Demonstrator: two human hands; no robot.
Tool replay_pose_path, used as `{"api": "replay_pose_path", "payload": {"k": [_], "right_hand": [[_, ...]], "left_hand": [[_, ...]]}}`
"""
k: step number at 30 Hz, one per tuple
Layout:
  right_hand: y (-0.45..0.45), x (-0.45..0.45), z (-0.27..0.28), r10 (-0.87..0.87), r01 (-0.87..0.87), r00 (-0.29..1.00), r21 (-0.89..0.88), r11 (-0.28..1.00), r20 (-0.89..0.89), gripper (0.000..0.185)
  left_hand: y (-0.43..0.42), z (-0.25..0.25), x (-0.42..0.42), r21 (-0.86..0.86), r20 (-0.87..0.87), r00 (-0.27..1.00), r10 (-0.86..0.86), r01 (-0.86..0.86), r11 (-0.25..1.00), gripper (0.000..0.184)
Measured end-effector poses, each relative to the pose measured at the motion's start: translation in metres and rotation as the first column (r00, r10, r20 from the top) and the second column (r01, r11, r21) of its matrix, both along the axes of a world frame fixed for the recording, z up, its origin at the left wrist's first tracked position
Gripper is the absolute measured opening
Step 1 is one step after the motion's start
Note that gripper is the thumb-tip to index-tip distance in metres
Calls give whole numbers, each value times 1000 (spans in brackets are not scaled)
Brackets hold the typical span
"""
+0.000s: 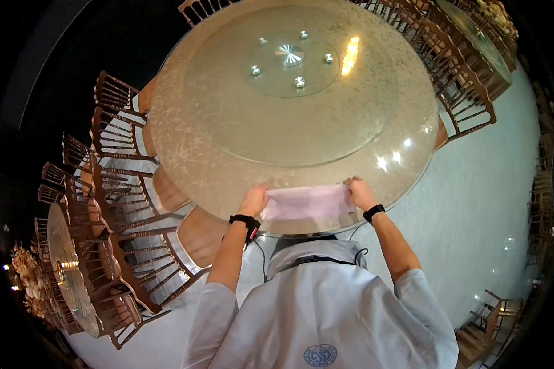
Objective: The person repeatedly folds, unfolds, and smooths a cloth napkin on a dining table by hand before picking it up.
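Note:
A pale pink cloth (306, 203) is stretched in a flat rectangle over the near edge of the round table (184, 141). My left hand (253, 200) pinches its left end near the far corner. At the opposite end my right hand (359, 192) grips the upper right corner between thumb and fingers. Both wrists wear black bands. Whether the cloth's underside touches the tabletop, I cannot tell.
A glass turntable (258, 135) with shiny metal fittings (289, 55) covers the table's middle. Wooden chairs (151, 270) line the left side, one seat (200, 237) close by my left arm. More chairs (455, 80) and another table (474, 37) stand at the upper right.

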State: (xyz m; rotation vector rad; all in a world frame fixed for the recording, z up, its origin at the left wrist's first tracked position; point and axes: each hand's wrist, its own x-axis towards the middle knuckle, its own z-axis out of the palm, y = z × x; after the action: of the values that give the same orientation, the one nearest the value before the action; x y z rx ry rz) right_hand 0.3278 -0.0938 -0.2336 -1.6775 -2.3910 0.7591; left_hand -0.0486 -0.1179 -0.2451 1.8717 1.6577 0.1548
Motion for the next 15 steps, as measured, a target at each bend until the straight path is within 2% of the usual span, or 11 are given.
{"api": "replay_pose_path", "payload": {"k": [1, 2, 4, 5, 7, 8, 9, 10, 11, 15], "right_hand": [[0, -8, 17, -105, 107, 994, 134, 985, -25, 26], [2, -14, 28, -204, 214, 977, 264, 941, -62, 29], [7, -17, 30, -256, 256, 966, 301, 918, -41, 31], [8, -18, 31, -309, 298, 951, 344, 891, -23, 34], [2, -21, 37, -295, 272, 955, 312, 910, 29, 35], [-2, -22, 39, -278, 246, 957, 280, 928, 80, 36], [-6, -21, 35, -278, 246, 957, 280, 928, 80, 36], [-13, -20, 28, -190, 152, 973, 261, 953, 129, 42], [-20, -19, 21, -100, 56, 979, 236, 970, 177, 48], [-47, -13, 2, -47, 6, 983, 223, 975, 177, 62]], "left_hand": [[3, 3, 2, 85, 16, 998, 58, -60, 995, 28], [6, 6, 3, 81, 16, 998, 60, -61, 995, 28], [9, 34, 16, 259, -203, 949, 241, -185, 948, 27], [6, 40, 22, 256, -204, 949, 240, -185, 949, 27], [2, 47, 32, 287, -301, 946, 122, -33, 957, 34], [-2, 41, 36, 287, -301, 946, 121, -31, 957, 34], [-10, 28, 39, 333, -244, 970, -17, 101, 937, 39], [-19, 17, 41, 385, -193, 968, -160, 224, 895, 44], [-31, 7, 42, 270, -271, 937, -222, 296, 916, 58], [-48, -12, 47, 245, -294, 940, -174, 250, 937, 68]]}}
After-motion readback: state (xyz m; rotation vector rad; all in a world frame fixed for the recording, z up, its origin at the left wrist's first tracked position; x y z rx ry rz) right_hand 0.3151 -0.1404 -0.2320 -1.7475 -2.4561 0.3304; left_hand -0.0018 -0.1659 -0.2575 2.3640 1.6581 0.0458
